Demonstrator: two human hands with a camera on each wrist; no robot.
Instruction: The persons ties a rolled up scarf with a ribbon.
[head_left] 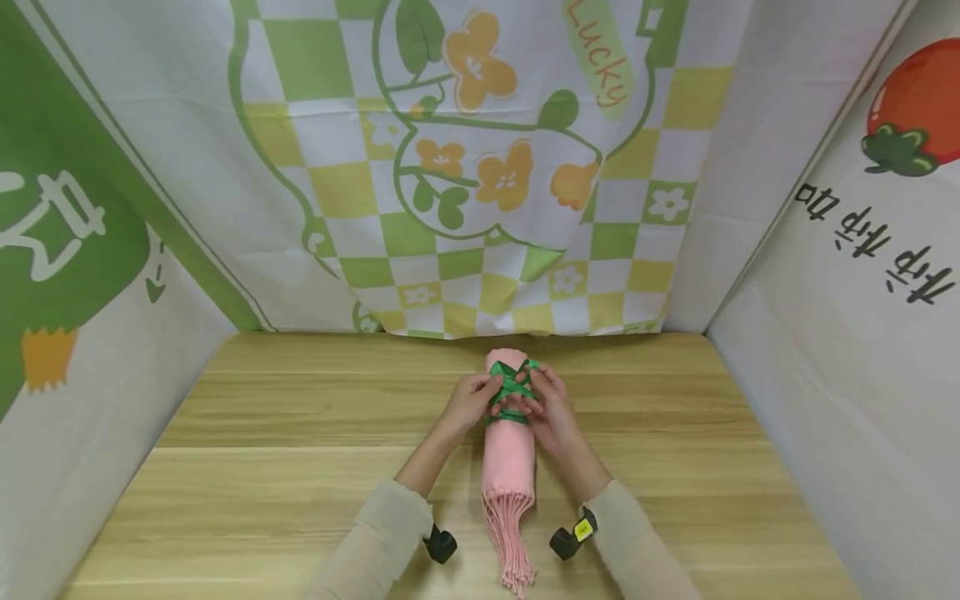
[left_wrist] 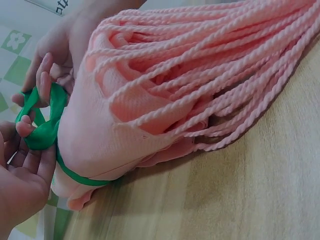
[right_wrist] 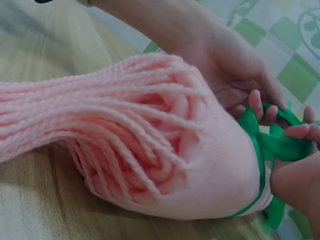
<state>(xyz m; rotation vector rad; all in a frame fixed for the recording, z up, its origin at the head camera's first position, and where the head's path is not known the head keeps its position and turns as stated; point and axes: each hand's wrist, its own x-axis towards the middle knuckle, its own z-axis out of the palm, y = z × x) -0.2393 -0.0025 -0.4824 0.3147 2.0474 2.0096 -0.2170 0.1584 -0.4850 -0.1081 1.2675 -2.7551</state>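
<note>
A rolled pink scarf (head_left: 509,450) lies lengthwise on the wooden table (head_left: 262,467), its twisted fringe (head_left: 510,542) toward me. A green ribbon (head_left: 512,390) is wrapped round the roll near its far end. My left hand (head_left: 489,392) pinches the ribbon on the roll's left side, and my right hand (head_left: 536,400) pinches it on the right. In the left wrist view the left hand (left_wrist: 29,145) holds a ribbon loop (left_wrist: 46,127) against the scarf (left_wrist: 150,100). In the right wrist view the right hand (right_wrist: 296,147) grips the ribbon (right_wrist: 260,145) beside the scarf (right_wrist: 215,165).
Printed cloth walls close in the table: a green and yellow checked curtain (head_left: 487,167) at the back, white panels left and right. Bare wood lies on both sides of the scarf. Black wrist cameras (head_left: 440,545) sit on both sleeves.
</note>
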